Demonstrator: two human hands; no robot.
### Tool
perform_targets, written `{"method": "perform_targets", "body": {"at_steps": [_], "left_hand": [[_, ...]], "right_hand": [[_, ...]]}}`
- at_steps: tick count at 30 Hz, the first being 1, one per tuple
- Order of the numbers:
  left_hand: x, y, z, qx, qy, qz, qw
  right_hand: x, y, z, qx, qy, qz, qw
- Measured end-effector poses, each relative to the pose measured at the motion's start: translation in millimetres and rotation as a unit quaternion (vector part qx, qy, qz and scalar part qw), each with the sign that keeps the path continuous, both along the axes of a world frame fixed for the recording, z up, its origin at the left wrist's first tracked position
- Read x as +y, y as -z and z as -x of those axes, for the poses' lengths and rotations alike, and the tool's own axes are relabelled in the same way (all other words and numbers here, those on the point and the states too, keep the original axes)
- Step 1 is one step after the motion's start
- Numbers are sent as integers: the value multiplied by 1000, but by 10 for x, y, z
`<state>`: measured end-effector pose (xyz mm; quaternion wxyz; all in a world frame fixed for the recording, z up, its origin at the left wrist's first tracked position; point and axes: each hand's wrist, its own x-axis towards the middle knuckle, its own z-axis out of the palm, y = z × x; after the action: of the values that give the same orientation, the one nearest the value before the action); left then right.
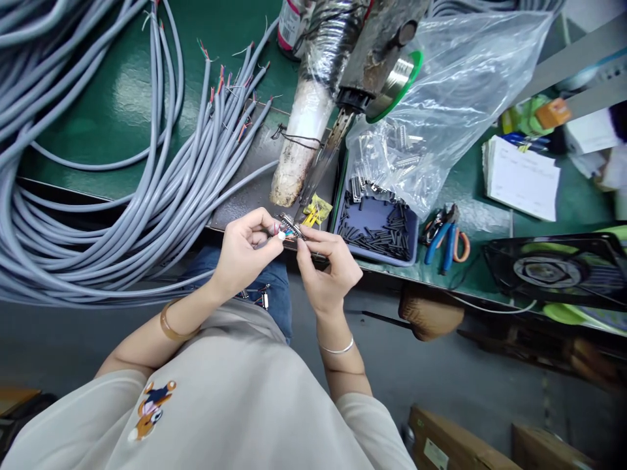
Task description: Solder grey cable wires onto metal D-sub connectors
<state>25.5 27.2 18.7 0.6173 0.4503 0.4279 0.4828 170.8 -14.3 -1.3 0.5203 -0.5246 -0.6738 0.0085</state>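
My left hand is closed in a pinch on the stripped end of a grey cable, whose coloured wires show at my fingertips. My right hand is closed on a small metal connector, held against those wires at the bench edge. Both hands meet just below the tip of a taped soldering fixture that leans down over the bench. A yellow tag lies right behind the connector.
Many grey cables with stripped ends fan over the green bench at left. A blue tray of small black parts sits right of my hands, under a clear plastic bag. Blue and orange pliers, a fan and papers lie further right.
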Motion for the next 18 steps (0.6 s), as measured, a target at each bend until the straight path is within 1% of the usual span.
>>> {"method": "perform_targets", "body": {"at_steps": [4, 12, 18], "left_hand": [[12, -1, -13, 16, -2, -8, 1000], [8, 2, -29, 40, -15, -12, 999], [-5, 10, -41, 74, -25, -34, 996]], "right_hand": [[21, -7, -9, -10, 2, -11, 1000], [54, 29, -30, 22, -9, 7, 1000], [65, 43, -42, 10, -9, 8, 1000]]}}
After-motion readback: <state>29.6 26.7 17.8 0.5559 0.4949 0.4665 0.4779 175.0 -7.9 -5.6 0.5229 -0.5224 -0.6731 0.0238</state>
